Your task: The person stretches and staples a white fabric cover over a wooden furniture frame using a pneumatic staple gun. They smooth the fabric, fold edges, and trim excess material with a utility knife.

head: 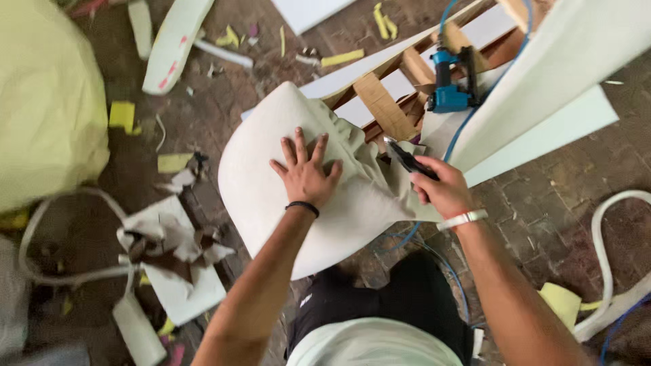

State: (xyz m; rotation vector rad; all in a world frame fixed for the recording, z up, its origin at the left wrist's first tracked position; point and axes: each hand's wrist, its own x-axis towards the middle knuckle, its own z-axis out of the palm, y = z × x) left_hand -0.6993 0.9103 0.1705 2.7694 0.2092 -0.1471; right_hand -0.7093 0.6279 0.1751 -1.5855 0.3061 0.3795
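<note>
My left hand [305, 173] lies flat with fingers spread on the rounded end of a furniture piece covered in off-white fabric [264, 183]. My right hand [444, 190] grips black-handled scissors [405, 157], their blades pointing up-left into the gathered fabric folds [369, 159] near the bare wooden frame [383, 105]. A blue pneumatic stapler [449, 81] with a blue hose rests on the frame just beyond.
A large yellow-green foam mass [47, 102] fills the left side. Torn paper and fabric scraps [169, 247] lie on the brick floor at lower left. White foam sheets [542, 129] sit to the right, with a white hose [600, 244] curling at the far right.
</note>
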